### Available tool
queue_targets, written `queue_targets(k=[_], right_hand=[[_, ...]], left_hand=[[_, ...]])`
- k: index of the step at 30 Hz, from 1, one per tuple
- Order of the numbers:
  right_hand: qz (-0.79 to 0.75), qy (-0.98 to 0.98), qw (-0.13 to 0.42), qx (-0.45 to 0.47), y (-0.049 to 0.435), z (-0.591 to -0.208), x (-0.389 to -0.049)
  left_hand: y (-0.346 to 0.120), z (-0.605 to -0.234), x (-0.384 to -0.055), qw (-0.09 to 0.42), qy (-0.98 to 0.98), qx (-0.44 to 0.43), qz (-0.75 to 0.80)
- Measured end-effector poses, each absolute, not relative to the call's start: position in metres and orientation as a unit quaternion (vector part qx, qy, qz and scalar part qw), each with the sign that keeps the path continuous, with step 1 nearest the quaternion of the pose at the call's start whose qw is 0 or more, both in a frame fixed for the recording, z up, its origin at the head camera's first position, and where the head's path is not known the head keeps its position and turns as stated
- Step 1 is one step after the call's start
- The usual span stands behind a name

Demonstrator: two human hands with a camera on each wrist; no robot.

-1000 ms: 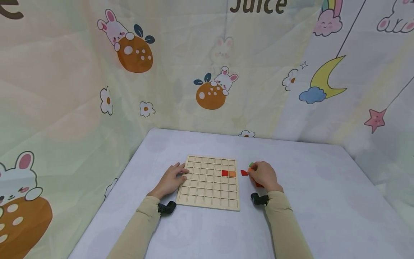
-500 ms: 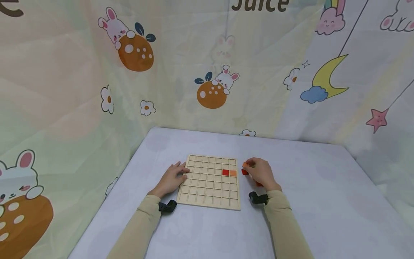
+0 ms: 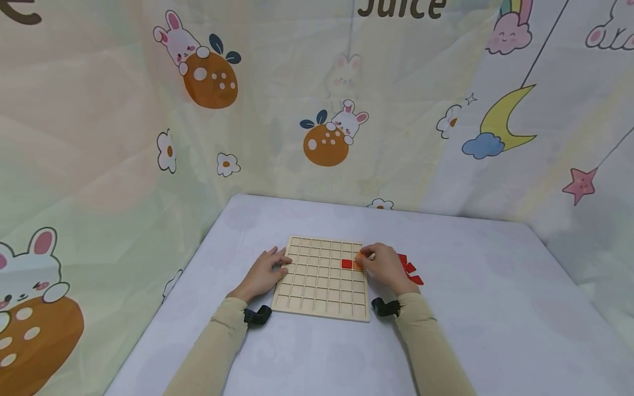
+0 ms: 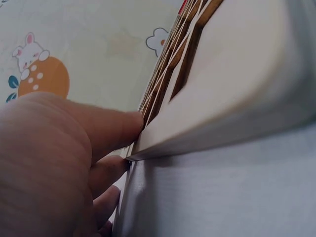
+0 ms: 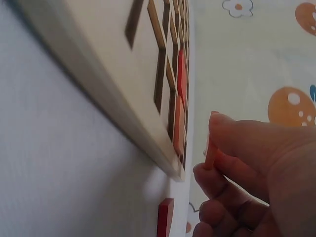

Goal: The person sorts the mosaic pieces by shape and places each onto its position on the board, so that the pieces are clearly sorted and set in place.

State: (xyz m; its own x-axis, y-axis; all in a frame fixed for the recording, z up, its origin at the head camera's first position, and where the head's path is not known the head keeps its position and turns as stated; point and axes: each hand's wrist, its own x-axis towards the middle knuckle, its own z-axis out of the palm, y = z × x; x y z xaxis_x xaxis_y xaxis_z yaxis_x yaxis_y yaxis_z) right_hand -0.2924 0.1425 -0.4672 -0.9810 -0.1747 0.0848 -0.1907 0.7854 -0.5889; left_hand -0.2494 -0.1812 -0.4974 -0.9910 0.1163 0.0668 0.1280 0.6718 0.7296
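A pale wooden grid board (image 3: 317, 300) lies on the table. In its right part sits a red square tile (image 3: 346, 264), beside an orange tile (image 5: 178, 126) at the right edge. My right hand (image 3: 387, 268) pinches another orange tile (image 5: 211, 148) between thumb and fingers, held up just over the board's right edge. My left hand (image 3: 262, 274) rests at the board's left edge, fingers loosely extended, its fingertips (image 4: 134, 122) touching the rim.
Several red pieces (image 3: 410, 268) lie on the table right of the board, partly behind my right hand. In the right wrist view a red piece (image 5: 165, 217) lies close to the board's rim. A printed cloth (image 3: 267, 110) hangs behind the table.
My right hand has moved left from the loose pieces to the board's right edge, carrying the orange tile. More red pieces show behind it. The left hand stays put.
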Motion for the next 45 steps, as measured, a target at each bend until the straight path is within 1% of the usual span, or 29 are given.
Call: queue_targets(k=[10, 18, 25, 36, 41, 45], right_hand=[[0.298, -0.946, 0.022, 0.127, 0.133, -0.471, -0.291], [0.289, -0.947, 0.031, 0.139, 0.128, -0.467, -0.288], [0.298, -0.944, 0.018, 0.143, 0.122, -0.465, -0.284], [0.284, -0.942, 0.027, 0.176, 0.108, -0.463, -0.283], [0.283, -0.941, 0.022, 0.183, 0.103, -0.466, -0.28], [0.28, -0.942, 0.029, 0.185, 0.1, -0.47, -0.28]], left_hand=[[-0.183, -0.497, -0.25, 0.001, -0.916, -0.074, -0.394], [-0.181, -0.496, -0.249, 0.01, -0.915, -0.081, -0.394], [-0.181, -0.498, -0.249, 0.008, -0.92, -0.075, -0.385], [-0.181, -0.498, -0.248, 0.01, -0.919, -0.07, -0.387], [-0.182, -0.5, -0.249, 0.009, -0.918, -0.076, -0.389], [-0.182, -0.501, -0.249, 0.011, -0.918, -0.081, -0.388]])
